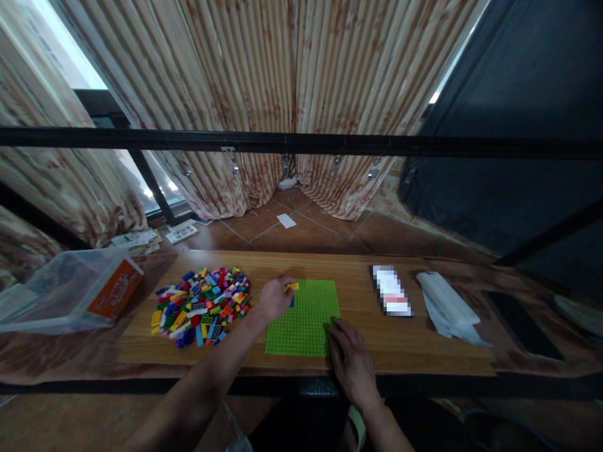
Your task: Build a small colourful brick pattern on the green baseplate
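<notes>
A green studded baseplate lies on the wooden board in front of me. Over its upper left part, my left hand is closed with a yellow building brick at its fingertips. Just below those fingers a blue brick shows on the plate, partly hidden by the hand. My right hand rests at the plate's lower right edge, its fingers stretched out and touching the rim. To the left of the plate spreads a pile of mixed coloured bricks.
A clear plastic box with an orange label stands at the left. Right of the plate lie a phone with a lit screen and a white object in a plastic wrap. A dark flat slab lies farther right. A black rail crosses behind.
</notes>
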{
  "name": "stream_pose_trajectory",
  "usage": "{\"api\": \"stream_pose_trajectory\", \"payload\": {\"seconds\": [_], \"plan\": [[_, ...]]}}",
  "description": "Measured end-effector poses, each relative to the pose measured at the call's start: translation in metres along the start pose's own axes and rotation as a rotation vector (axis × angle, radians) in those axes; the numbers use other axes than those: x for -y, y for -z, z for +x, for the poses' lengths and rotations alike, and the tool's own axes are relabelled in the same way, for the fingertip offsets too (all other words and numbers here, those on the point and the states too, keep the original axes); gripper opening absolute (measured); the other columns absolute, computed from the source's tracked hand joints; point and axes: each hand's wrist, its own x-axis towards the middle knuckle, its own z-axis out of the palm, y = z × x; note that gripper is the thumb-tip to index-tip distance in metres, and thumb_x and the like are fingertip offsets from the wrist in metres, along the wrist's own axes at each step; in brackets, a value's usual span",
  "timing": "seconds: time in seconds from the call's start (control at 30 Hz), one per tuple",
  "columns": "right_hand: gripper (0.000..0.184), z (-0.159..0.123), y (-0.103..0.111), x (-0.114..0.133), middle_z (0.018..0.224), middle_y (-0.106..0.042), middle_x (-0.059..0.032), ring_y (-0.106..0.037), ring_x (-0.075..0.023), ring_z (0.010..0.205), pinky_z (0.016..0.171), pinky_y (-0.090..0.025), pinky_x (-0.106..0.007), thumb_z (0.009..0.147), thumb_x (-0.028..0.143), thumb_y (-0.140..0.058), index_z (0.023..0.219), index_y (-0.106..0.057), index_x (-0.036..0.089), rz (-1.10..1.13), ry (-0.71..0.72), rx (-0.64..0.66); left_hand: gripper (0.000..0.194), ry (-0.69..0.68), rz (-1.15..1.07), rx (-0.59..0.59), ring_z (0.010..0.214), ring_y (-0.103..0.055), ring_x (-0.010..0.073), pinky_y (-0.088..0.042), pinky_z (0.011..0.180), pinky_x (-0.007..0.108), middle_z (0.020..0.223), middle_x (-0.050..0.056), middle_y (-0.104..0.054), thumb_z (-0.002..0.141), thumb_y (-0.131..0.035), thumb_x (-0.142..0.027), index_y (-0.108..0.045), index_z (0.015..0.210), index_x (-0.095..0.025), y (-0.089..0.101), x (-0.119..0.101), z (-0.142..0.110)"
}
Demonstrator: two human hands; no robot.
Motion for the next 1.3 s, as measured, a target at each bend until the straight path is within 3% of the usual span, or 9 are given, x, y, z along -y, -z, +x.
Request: {"api": "stream_pose_trajectory", "payload": {"seconds": [0.2, 0.8, 1.0, 1.17, 1.3], "plan": [[0.031, -0.001, -0.001, -0.001, 0.128, -0.056, -0.0078, -0.05, -0.0235, 0.12, 0.101, -0.043, -0.046, 0.09, 0.021, -0.044, 0.118, -0.058, 0.024, -0.022, 0.006, 0.009, 0.032, -0.058, 0.105, 0.079, 0.096, -0.064, 0.0165, -0.048, 0.091, 0.028, 0.103, 0.004, -0.071, 0.079, -0.052, -0.009, -0.07, 0.103, -0.022, -0.015, -0.004, 0.001], [0.028, 0.005, 0.004, 0.003, 0.123, -0.06, -0.0089, -0.054, -0.0242, 0.116, 0.099, -0.045, -0.047, 0.09, 0.025, -0.045, 0.112, -0.063, 0.024, 0.059, -0.066, -0.003, 0.024, -0.181, 0.188, 0.026, 0.099, -0.059, 0.0226, -0.044, 0.094, 0.04, 0.099, 0.006, -0.067, 0.08, -0.054, -0.012, -0.067, 0.098, -0.021, -0.024, -0.002, -0.017], [0.03, 0.051, 0.002, 0.014, 0.118, -0.062, -0.0091, -0.057, -0.0216, 0.11, 0.097, -0.047, -0.041, 0.09, 0.027, -0.045, 0.114, -0.062, 0.022, 0.166, -0.073, 0.03, 0.04, -0.14, 0.058, -0.069, 0.107, -0.056, 0.0227, -0.044, 0.098, 0.04, 0.112, 0.009, -0.063, 0.078, -0.057, -0.013, -0.056, 0.118, -0.017, -0.025, 0.007, -0.025], [0.03, 0.096, -0.023, 0.019, 0.12, -0.06, -0.0086, -0.053, -0.023, 0.114, 0.098, -0.044, -0.043, 0.09, 0.028, -0.047, 0.115, -0.063, 0.023, 0.143, 0.007, 0.056, 0.046, -0.06, -0.101, -0.186, 0.112, -0.054, 0.0223, -0.044, 0.099, 0.042, 0.117, 0.01, -0.061, 0.08, -0.051, -0.011, -0.048, 0.125, -0.016, -0.023, 0.017, -0.042], [0.025, 0.109, -0.039, 0.014, 0.11, -0.063, -0.0071, -0.055, -0.0235, 0.106, 0.094, -0.045, -0.042, 0.089, 0.028, -0.051, 0.107, -0.068, 0.024, 0.091, 0.069, 0.111, 0.049, 0.002, -0.201, -0.179, 0.102, -0.059, 0.019, -0.049, 0.092, 0.039, 0.113, 0.008, -0.062, 0.08, -0.05, -0.009, -0.046, 0.127, -0.018, -0.029, 0.024, -0.051]]}}
